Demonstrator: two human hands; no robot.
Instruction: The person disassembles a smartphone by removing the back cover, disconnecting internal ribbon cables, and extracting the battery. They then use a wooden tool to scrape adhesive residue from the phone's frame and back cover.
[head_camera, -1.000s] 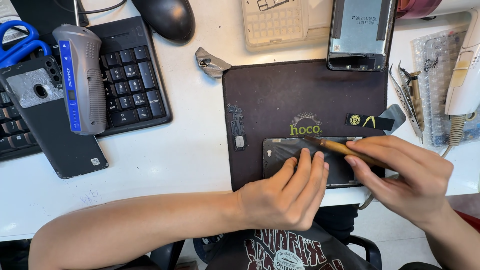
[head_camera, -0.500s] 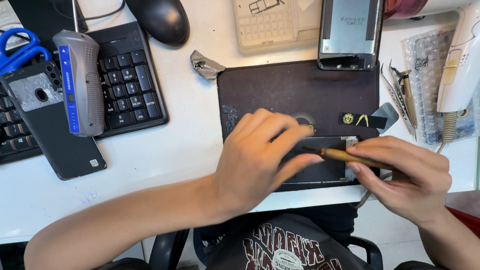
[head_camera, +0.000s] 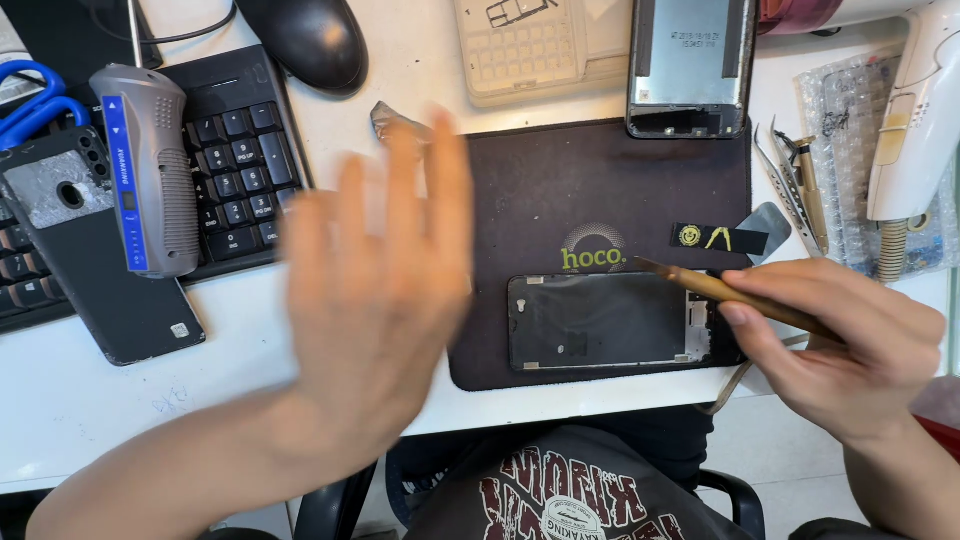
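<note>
- the phone frame (head_camera: 600, 322) lies flat on the dark work mat (head_camera: 600, 190), near the mat's front edge, nothing on top of it.
- right hand (head_camera: 845, 345) pinches a thin brown stick tool (head_camera: 720, 290) between thumb and fingers; its tip sits just above the frame's upper right corner.
- left hand (head_camera: 375, 290) is raised and blurred, fingers spread, holding nothing, left of the mat.
- a second phone housing (head_camera: 690, 65) lies at the mat's far edge.
- tweezers (head_camera: 795, 190) and a white hair dryer (head_camera: 915, 120) lie to the right.
- a grey and blue electric screwdriver (head_camera: 150, 170) rests on a black keyboard (head_camera: 235, 160); a black phone back cover (head_camera: 90, 260) lies beside it, with a mouse (head_camera: 305, 40) behind.
</note>
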